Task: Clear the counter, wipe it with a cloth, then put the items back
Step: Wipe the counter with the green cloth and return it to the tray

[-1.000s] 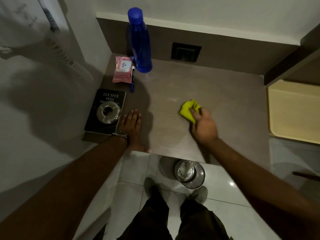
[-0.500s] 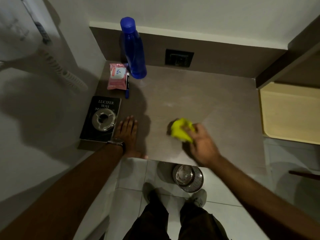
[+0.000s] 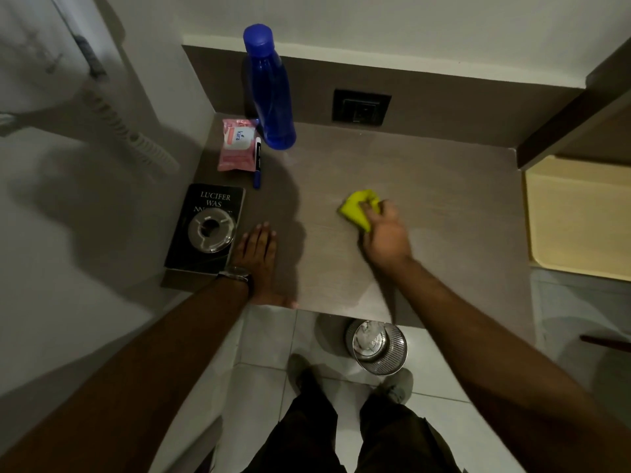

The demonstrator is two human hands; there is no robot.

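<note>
Head camera: your right hand (image 3: 386,238) clenched a bunched yellow cloth (image 3: 356,208) against the middle of the brown bench (image 3: 444,186), its grip closed over the cloth's near end. Your left hand (image 3: 257,256) lay flat and released, palm down on the bench just beside a black book (image 3: 205,227), holding nothing. A round metal ashtray (image 3: 211,230) sat on the book's cover. Farther back along the left edge lay a pink wipes packet (image 3: 237,145), a marker (image 3: 257,162) touching its right side, and an upright blue bottle (image 3: 271,93) near the back wall.

To wipe well, you likely needed to spread the cloth flatter, press evenly, and overlap strokes out to the right edge and back corner. The items crowded on the left seemed to leave that strip unwiped; shifting them would probably be needed.

Your right hand was motion-blurred, so finger placement was unclear. The ashtray hid part of the book's title. Dim light made streaks or damp patches hard to judge. A wire bin (image 3: 377,346) stood on the floor below the bench's front edge, its contents indistinct.
</note>
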